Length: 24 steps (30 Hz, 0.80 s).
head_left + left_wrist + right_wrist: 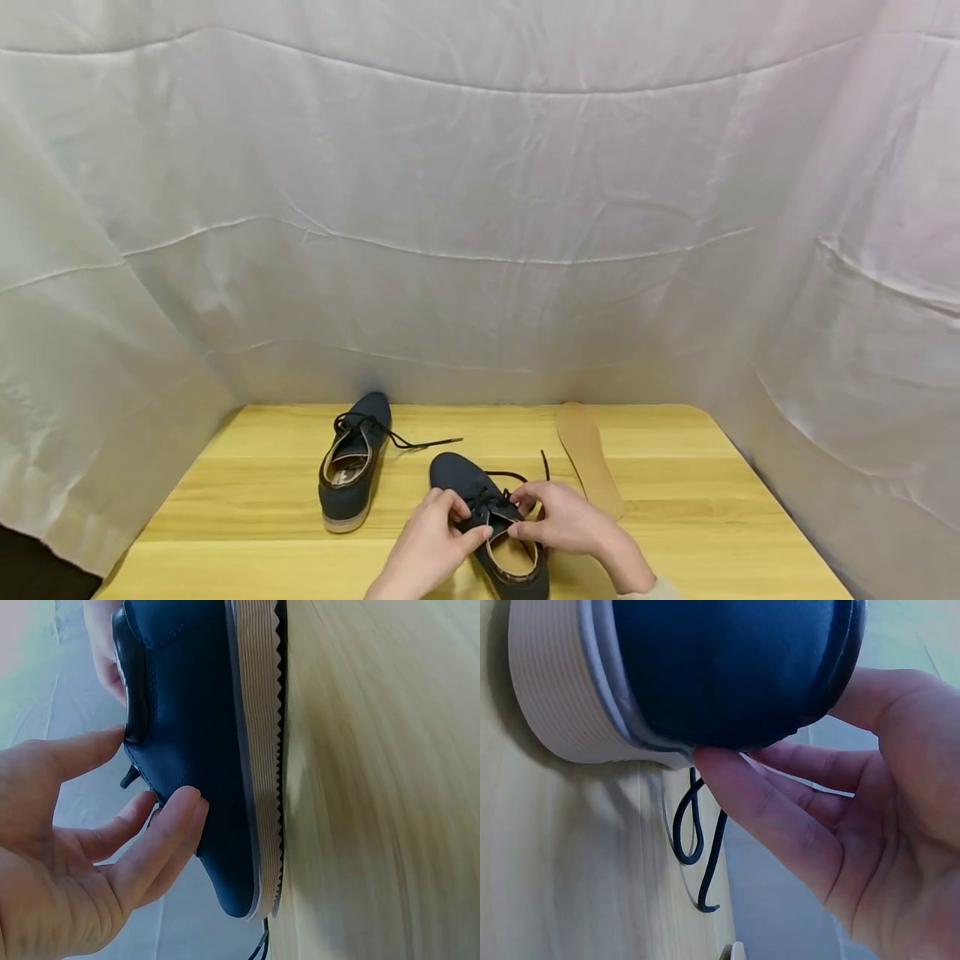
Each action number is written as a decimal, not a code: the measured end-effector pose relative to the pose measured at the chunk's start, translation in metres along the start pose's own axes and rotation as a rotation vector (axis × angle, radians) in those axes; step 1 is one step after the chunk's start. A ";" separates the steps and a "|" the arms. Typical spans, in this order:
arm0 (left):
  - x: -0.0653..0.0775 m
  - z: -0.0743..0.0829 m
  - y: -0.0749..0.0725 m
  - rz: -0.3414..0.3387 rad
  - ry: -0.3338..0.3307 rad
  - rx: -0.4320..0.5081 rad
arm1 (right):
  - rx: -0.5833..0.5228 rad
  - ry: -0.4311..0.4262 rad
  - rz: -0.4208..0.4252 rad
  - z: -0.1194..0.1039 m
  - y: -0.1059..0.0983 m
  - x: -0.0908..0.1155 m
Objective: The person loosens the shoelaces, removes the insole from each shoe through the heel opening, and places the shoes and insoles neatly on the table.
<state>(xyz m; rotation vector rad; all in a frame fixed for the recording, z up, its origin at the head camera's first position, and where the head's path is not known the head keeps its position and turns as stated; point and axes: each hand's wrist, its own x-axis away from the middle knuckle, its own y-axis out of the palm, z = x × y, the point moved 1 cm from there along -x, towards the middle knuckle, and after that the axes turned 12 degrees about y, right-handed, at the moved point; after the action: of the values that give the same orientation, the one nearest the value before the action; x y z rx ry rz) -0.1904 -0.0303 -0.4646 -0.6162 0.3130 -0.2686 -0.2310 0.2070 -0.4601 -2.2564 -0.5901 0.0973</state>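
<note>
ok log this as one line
left hand: holds nearer navy lace-up shoe; right hand: holds its other side; other lace-up shoe: upright, left; insole: on table, right

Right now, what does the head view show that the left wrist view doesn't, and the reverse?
Only the head view: the other shoe and the tan insole. Only the left wrist view: the toothed lower edge of the ribbed sole. Both: the handled shoe, the left hand, some of the right hand and the wooden table.
</note>
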 end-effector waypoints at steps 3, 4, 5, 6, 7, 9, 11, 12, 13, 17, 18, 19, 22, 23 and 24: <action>-0.001 0.000 0.000 0.005 -0.007 -0.002 | 0.029 -0.006 0.017 -0.002 0.001 -0.001; -0.001 0.001 0.000 0.005 -0.009 -0.003 | 0.036 -0.008 0.020 -0.002 0.002 -0.001; -0.001 0.001 0.001 0.007 -0.011 -0.006 | 0.039 -0.009 0.023 -0.003 0.002 -0.001; -0.002 0.000 0.001 0.006 -0.013 -0.012 | 0.039 -0.007 0.022 -0.003 0.002 -0.001; -0.002 0.000 0.001 0.006 -0.012 -0.017 | 0.034 -0.001 0.018 -0.003 0.003 -0.001; -0.002 0.000 0.002 0.008 -0.013 -0.027 | 0.009 0.013 0.005 -0.004 0.003 -0.001; -0.003 0.000 0.002 0.014 -0.011 -0.036 | -0.014 0.027 0.000 -0.005 0.004 -0.001; -0.004 -0.001 0.002 0.017 -0.010 -0.039 | -0.024 0.035 -0.003 -0.006 0.005 -0.001; -0.004 -0.001 0.001 0.021 -0.008 -0.039 | -0.028 0.038 0.001 -0.007 0.006 -0.001; -0.007 -0.003 0.000 0.035 0.000 -0.026 | -0.006 0.041 0.045 -0.008 0.009 -0.002; -0.007 -0.004 -0.001 0.039 0.001 -0.023 | 0.003 0.040 0.059 -0.008 0.010 -0.002; -0.008 -0.005 -0.001 0.044 0.005 -0.022 | 0.009 0.041 0.073 -0.009 0.010 -0.002; -0.010 -0.007 -0.001 0.062 0.009 -0.020 | -0.013 0.047 0.093 -0.009 0.013 -0.002; -0.011 -0.008 -0.001 0.071 0.010 -0.025 | -0.031 0.051 0.095 -0.009 0.015 -0.002; -0.011 -0.008 -0.001 0.077 0.010 -0.028 | -0.050 0.058 0.096 -0.009 0.016 -0.002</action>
<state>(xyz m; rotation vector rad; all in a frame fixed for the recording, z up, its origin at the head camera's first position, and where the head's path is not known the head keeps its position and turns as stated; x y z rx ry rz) -0.2041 -0.0312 -0.4684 -0.6291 0.3503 -0.1936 -0.2248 0.1908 -0.4659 -2.3274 -0.4585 0.0651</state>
